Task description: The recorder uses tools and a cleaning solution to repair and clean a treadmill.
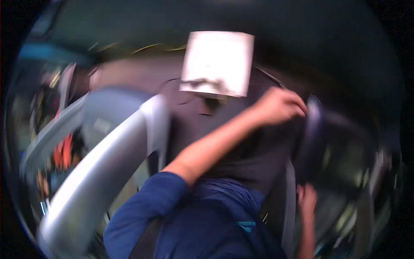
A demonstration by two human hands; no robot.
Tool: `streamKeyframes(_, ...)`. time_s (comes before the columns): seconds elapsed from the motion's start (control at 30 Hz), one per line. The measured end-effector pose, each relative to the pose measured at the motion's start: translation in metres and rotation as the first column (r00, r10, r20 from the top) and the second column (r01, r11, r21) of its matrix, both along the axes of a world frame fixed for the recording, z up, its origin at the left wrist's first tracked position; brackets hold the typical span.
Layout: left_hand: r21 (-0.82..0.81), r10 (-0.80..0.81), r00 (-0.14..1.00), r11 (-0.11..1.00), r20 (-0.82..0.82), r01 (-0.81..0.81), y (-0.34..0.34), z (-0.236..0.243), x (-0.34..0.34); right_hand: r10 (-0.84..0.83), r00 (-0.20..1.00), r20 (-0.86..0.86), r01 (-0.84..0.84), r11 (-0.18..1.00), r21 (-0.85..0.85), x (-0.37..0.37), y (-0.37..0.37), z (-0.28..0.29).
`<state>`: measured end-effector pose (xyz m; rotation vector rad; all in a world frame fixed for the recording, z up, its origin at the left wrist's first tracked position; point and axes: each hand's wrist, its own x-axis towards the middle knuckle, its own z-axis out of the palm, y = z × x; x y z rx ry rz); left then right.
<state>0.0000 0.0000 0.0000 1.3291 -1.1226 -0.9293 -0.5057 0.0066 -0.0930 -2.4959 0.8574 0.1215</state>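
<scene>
"So, how do the surface and room look?"

"From my end, a dark surface runs beneath a glaring white panel, a wide silver rail at left; the room is dim."

"And the hands?"

"I see the left hand, fingers curled, near a purplish strip; the right hand is beside a grey rail. I can't tell whether either grips anything."

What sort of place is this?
Possibly a gym, but blur makes this uncertain: a thick silver rail, a curved grey rail farther left, and a bright white panel, perhaps a screen.
</scene>
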Motion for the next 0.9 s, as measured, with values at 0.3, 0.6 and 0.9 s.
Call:
streamKeyframes(0.3,-0.078,-0.202,0.976,0.975,0.084,0.209,-0.162,-0.01,-0.051,-0.107,0.866,0.488,0.305,0.887,-0.347,0.205,-0.192,0.197)
streamKeyframes(0.6,-0.145,-0.211,0.978,0.967,-0.006,0.208,-0.195,-0.09,-0.066,0.055,0.916,0.397,0.102,0.926,-0.363,0.268,-0.237,0.131)
streamKeyframes(0.9,-0.096,-0.111,0.983,0.987,0.146,0.126,-0.206,-0.104,-0.073,0.069,0.874,0.48,0.173,0.881,-0.44,0.259,-0.255,0.086)
